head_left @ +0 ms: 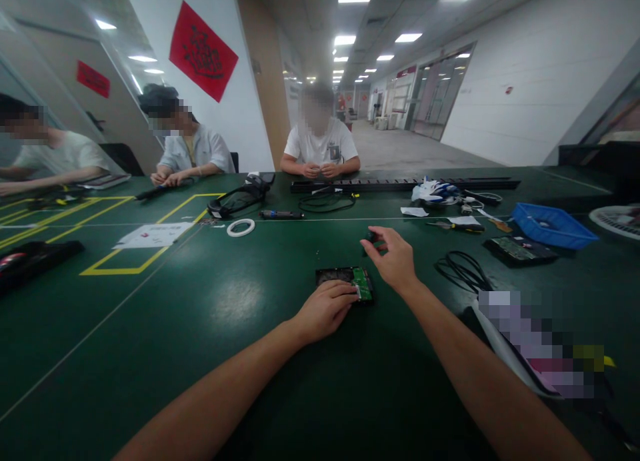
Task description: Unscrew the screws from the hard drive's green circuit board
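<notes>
A hard drive (pixel 365 282) with a green circuit board on its upper face lies flat on the green table in front of me. My left hand (pixel 327 306) grips it from the near side, fingers laid across the top; the thumb is mostly hidden. Just beyond the drive's right end, my right hand (pixel 393 258) is raised with thumb and index finger curled toward each other. Between those fingertips sits a small dark object (pixel 371 236), too small and dim to name. A few tiny specks, perhaps screws (pixel 317 253), lie on the table behind the drive.
To the right are a coiled black cable (pixel 463 271), another circuit-board device (pixel 520 250), a blue tray (pixel 553 226) and a screwdriver (pixel 457 226). A white tape roll (pixel 241 228) and a dark cylindrical tool (pixel 281 214) lie left. Several people sit across the table.
</notes>
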Demonstrator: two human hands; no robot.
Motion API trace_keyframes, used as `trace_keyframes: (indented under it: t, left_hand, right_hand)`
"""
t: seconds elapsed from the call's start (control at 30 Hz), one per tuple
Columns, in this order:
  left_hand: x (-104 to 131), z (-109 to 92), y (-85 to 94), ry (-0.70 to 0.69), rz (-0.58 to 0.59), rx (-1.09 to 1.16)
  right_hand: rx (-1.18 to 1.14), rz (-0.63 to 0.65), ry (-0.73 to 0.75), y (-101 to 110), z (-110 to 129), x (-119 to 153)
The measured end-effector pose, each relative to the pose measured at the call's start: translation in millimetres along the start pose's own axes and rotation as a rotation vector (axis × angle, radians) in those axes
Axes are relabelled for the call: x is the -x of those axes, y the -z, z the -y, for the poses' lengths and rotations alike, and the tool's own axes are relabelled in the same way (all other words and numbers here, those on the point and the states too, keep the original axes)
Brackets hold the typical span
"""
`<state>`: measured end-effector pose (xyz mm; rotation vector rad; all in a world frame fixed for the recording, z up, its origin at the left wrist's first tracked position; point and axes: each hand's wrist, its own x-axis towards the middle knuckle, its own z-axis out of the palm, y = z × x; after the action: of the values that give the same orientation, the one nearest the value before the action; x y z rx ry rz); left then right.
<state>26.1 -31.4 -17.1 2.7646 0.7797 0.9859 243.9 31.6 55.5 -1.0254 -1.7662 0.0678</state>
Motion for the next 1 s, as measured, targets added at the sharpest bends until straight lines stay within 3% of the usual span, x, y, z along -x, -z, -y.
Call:
trace_keyframes:
  t: [0.27,0.57,1.0]
  left_hand:
    - [-2,-2,2.4,0.002,0.002,-0.002]
    - [-1,-1,1.6,0.005,0.020,0.002]
    - [-1,-1,1.5,0.000,0.007,0.005]
  right_hand:
    - [0.022,-0.007,0.035,0,-3,2]
    - [0.089,-0.023,-0.030,-4,-13,4]
    - [0.069,-0.050,0.026,-10,-1,8]
